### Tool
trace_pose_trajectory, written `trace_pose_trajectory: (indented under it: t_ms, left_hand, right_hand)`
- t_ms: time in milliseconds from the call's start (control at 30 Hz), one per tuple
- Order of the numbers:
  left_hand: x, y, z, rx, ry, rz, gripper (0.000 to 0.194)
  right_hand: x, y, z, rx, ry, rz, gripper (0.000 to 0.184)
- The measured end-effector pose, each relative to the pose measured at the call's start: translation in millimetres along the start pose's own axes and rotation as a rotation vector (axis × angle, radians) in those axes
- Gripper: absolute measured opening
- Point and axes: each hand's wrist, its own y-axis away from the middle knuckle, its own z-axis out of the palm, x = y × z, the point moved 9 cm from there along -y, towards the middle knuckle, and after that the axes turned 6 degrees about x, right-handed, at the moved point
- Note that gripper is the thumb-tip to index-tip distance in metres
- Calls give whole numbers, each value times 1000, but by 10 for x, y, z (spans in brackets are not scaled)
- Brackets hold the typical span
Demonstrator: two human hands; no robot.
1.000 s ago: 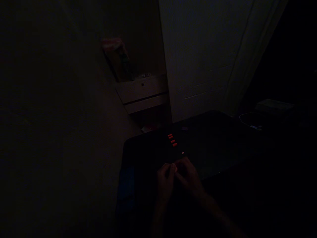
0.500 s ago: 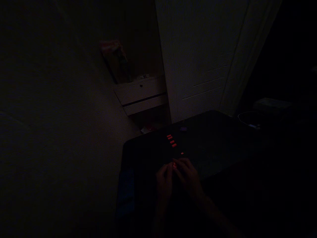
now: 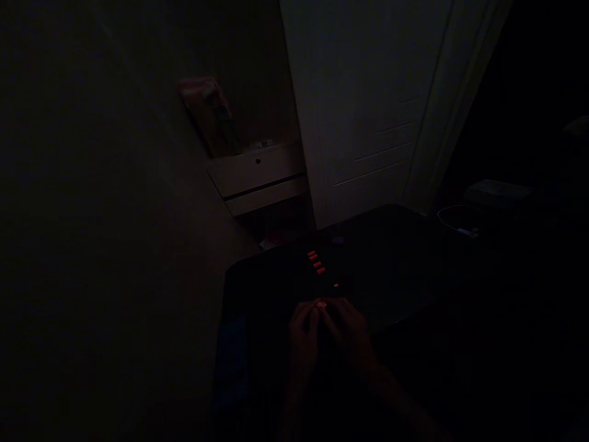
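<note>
Very little light falls on the scene. My left hand (image 3: 304,328) and my right hand (image 3: 347,325) meet over the dark table (image 3: 271,288), fingers bent and fingertips together. Between them is a small reddish piece (image 3: 321,304), pinched from both sides; its kind is too dark to make out. Beyond the hands, several small red-orange pieces (image 3: 317,264) lie in a slanting row on the table. A smaller pale-red bit (image 3: 335,285) rests nearer, just past my right fingers.
A blue flat item (image 3: 232,362) lies along the table's left side. Near the far edge is a small purplish object (image 3: 338,240). Behind stand a drawer unit (image 3: 262,178) and a pale door (image 3: 359,110). A white cable (image 3: 439,215) curls at the right.
Both hands stay together at the small reddish piece, with the fingers slightly shifted around it. The whole view has moved a little; the row of pieces looks the same.
</note>
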Motion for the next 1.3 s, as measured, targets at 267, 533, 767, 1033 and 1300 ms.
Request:
trace_pose_trajectory:
  t_ms: [267,533,767,1033,1300]
  left_hand:
    - [-221,19,-64,62,4,-135,31]
    - [-167,24,2,-13,47,-73,30]
    - [-188,30,-15,15,103,-120,32]
    - [-134,24,-11,-6,19,-74,24]
    - [-31,32,-105,62,-85,-5,27]
  right_hand:
    - [79,-12,-12,-17,-93,134,22]
    - [271,-88,24,-60,-333,402,35]
    - [228,-105,87,-154,-368,369,39]
    - [171,-103,125,-196,-296,265,40]
    - [121,-77,170,-256,-299,258,43]
